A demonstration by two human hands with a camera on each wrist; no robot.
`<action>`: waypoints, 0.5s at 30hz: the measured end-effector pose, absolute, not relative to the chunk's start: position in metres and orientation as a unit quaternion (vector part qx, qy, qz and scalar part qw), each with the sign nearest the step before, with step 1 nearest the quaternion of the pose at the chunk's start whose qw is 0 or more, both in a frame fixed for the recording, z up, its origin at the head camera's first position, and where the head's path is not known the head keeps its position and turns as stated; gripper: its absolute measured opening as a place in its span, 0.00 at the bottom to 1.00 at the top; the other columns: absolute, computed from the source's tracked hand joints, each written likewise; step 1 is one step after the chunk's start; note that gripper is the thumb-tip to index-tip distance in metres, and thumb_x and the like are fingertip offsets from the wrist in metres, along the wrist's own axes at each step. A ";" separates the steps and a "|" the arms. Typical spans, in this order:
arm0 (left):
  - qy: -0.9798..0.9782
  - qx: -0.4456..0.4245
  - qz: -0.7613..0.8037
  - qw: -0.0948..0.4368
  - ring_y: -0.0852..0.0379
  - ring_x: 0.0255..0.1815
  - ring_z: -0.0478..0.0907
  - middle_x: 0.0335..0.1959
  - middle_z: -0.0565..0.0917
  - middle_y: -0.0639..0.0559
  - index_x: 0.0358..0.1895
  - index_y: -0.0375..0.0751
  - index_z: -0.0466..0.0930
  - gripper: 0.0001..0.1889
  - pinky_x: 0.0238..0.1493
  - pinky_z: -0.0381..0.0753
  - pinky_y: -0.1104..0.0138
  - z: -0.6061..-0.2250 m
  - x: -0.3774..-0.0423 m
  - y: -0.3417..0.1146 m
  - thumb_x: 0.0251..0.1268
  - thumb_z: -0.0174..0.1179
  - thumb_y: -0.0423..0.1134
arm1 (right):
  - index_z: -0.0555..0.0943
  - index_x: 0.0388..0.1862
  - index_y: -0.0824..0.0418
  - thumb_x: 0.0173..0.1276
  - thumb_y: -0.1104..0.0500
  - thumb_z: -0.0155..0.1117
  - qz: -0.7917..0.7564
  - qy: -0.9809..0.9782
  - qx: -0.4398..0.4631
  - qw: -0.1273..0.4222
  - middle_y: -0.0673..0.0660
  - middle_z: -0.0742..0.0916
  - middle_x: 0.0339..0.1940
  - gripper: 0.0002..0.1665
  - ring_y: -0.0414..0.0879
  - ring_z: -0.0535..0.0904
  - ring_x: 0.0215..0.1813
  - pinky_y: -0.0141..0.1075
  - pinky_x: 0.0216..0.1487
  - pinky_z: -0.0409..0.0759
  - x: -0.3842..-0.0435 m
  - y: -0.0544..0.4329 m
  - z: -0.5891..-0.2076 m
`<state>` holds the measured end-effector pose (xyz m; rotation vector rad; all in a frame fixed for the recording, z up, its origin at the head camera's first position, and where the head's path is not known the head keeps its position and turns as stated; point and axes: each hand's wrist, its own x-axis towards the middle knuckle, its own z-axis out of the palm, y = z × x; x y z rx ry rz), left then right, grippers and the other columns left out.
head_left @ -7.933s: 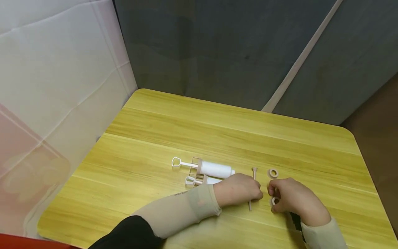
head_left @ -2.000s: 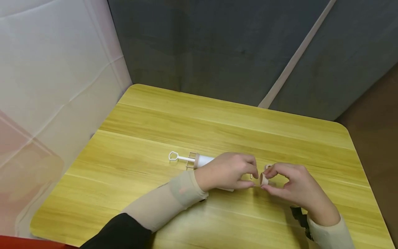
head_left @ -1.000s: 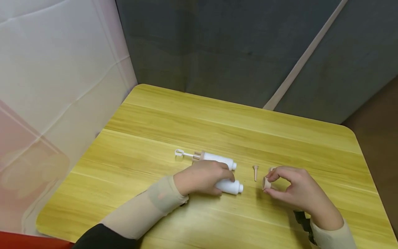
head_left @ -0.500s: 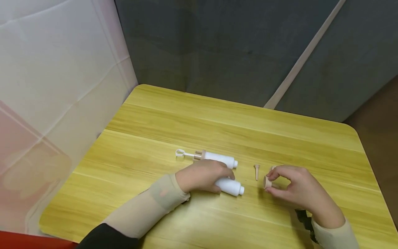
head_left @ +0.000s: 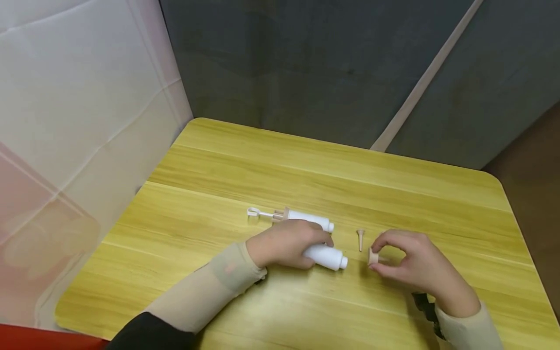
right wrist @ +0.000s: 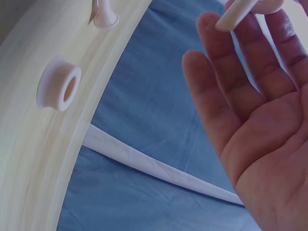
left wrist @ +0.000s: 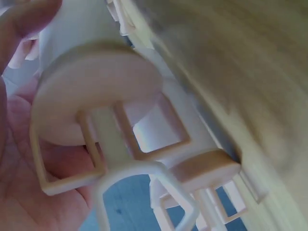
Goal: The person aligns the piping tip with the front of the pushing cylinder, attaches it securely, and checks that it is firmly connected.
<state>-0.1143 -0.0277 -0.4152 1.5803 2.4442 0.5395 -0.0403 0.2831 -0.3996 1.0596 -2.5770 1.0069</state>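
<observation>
My left hand (head_left: 290, 244) grips the barrel of the nearer white plunger syringe (head_left: 327, 256), whose narrow tip points right. In the left wrist view, its pinkish end cap (left wrist: 96, 91) has two square finger loops, and a white plunger handle (left wrist: 137, 168) sticks out. Between thumb and fingers, my right hand (head_left: 415, 260) pinches a beige ring cap (head_left: 373, 256), held apart from that tip. A thin nozzle (right wrist: 236, 14) projects from this cap in the right wrist view.
A second white syringe (head_left: 309, 218) lies just behind the held one. Between the hands, slightly farther back, a beige nozzle (head_left: 360, 240) lies on the wooden table (head_left: 262, 170). Another ring cap (right wrist: 60, 84) rests on the tabletop in the right wrist view.
My left hand has moved left from beside the ring cap and taken hold of the nearer syringe, which then shifted slightly right. My right hand has kept its pinch on the ring cap.
</observation>
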 end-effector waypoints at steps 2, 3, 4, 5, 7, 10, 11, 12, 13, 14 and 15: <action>0.816 0.536 0.201 0.076 0.60 0.49 0.83 0.52 0.88 0.55 0.57 0.48 0.87 0.23 0.52 0.82 0.67 -0.414 -0.115 -0.028 0.55 0.75 0.35 | 0.85 0.41 0.46 0.48 0.68 0.88 0.341 -0.866 0.358 0.082 0.37 0.88 0.40 0.27 0.36 0.86 0.38 0.25 0.41 0.82 -0.041 0.281 -0.400; 0.814 0.537 0.209 0.068 0.60 0.49 0.83 0.52 0.88 0.55 0.57 0.48 0.87 0.23 0.52 0.82 0.67 -0.412 -0.114 -0.028 0.55 0.75 0.35 | 0.85 0.40 0.45 0.48 0.68 0.88 0.343 -0.865 0.358 0.079 0.37 0.88 0.41 0.27 0.36 0.86 0.39 0.25 0.42 0.82 -0.041 0.280 -0.400; 0.813 0.538 0.215 0.061 0.60 0.49 0.83 0.52 0.87 0.56 0.57 0.48 0.87 0.23 0.52 0.82 0.67 -0.411 -0.114 -0.029 0.55 0.75 0.35 | 0.85 0.40 0.45 0.47 0.68 0.88 0.344 -0.863 0.361 0.081 0.37 0.88 0.41 0.27 0.36 0.86 0.40 0.26 0.43 0.82 -0.041 0.279 -0.401; 0.810 0.540 0.222 0.054 0.61 0.49 0.83 0.52 0.87 0.56 0.57 0.48 0.87 0.23 0.51 0.81 0.68 -0.410 -0.114 -0.029 0.56 0.74 0.35 | 0.85 0.40 0.45 0.47 0.68 0.88 0.345 -0.862 0.361 0.082 0.37 0.88 0.41 0.27 0.36 0.87 0.41 0.26 0.44 0.83 -0.041 0.278 -0.402; 0.807 0.543 0.230 0.038 0.61 0.48 0.82 0.52 0.87 0.56 0.58 0.48 0.87 0.23 0.51 0.81 0.68 -0.408 -0.113 -0.029 0.57 0.74 0.36 | 0.84 0.39 0.45 0.46 0.69 0.88 0.352 -0.859 0.362 0.082 0.38 0.89 0.41 0.28 0.36 0.87 0.42 0.26 0.44 0.83 -0.041 0.276 -0.403; 0.801 0.550 0.238 0.013 0.61 0.47 0.82 0.51 0.86 0.57 0.58 0.48 0.86 0.23 0.50 0.81 0.68 -0.405 -0.111 -0.029 0.57 0.73 0.36 | 0.84 0.39 0.45 0.45 0.70 0.88 0.367 -0.852 0.365 0.084 0.39 0.89 0.42 0.29 0.37 0.86 0.41 0.28 0.44 0.84 -0.040 0.273 -0.404; 0.799 0.552 0.238 0.004 0.61 0.46 0.82 0.51 0.86 0.56 0.58 0.48 0.86 0.23 0.49 0.81 0.68 -0.405 -0.110 -0.028 0.57 0.73 0.36 | 0.84 0.39 0.46 0.46 0.70 0.88 0.373 -0.850 0.363 0.082 0.40 0.89 0.42 0.29 0.36 0.86 0.41 0.28 0.44 0.84 -0.040 0.273 -0.403; 0.798 0.554 0.238 -0.004 0.61 0.46 0.82 0.51 0.86 0.56 0.58 0.48 0.86 0.23 0.49 0.81 0.68 -0.404 -0.109 -0.028 0.57 0.73 0.36 | 0.84 0.39 0.46 0.46 0.71 0.88 0.378 -0.848 0.363 0.082 0.40 0.89 0.42 0.29 0.37 0.86 0.41 0.29 0.44 0.85 -0.039 0.272 -0.403; 0.797 0.555 0.238 -0.010 0.60 0.46 0.82 0.51 0.86 0.56 0.58 0.48 0.85 0.23 0.49 0.82 0.68 -0.404 -0.109 -0.027 0.57 0.73 0.36 | 0.84 0.39 0.47 0.46 0.71 0.87 0.382 -0.846 0.363 0.082 0.41 0.89 0.42 0.29 0.37 0.86 0.41 0.29 0.45 0.86 -0.039 0.271 -0.403; 0.797 0.556 0.237 -0.015 0.59 0.46 0.83 0.51 0.87 0.55 0.59 0.47 0.85 0.23 0.50 0.82 0.68 -0.403 -0.108 -0.026 0.57 0.73 0.36 | 0.84 0.39 0.47 0.46 0.72 0.87 0.387 -0.843 0.364 0.081 0.42 0.89 0.42 0.29 0.38 0.87 0.41 0.30 0.45 0.86 -0.039 0.270 -0.403; 0.797 0.556 0.235 -0.019 0.59 0.46 0.83 0.51 0.87 0.55 0.59 0.47 0.85 0.23 0.50 0.82 0.67 -0.403 -0.107 -0.026 0.57 0.73 0.37 | 0.83 0.39 0.48 0.46 0.73 0.86 0.393 -0.841 0.363 0.079 0.42 0.89 0.43 0.28 0.38 0.87 0.41 0.31 0.44 0.87 -0.039 0.269 -0.403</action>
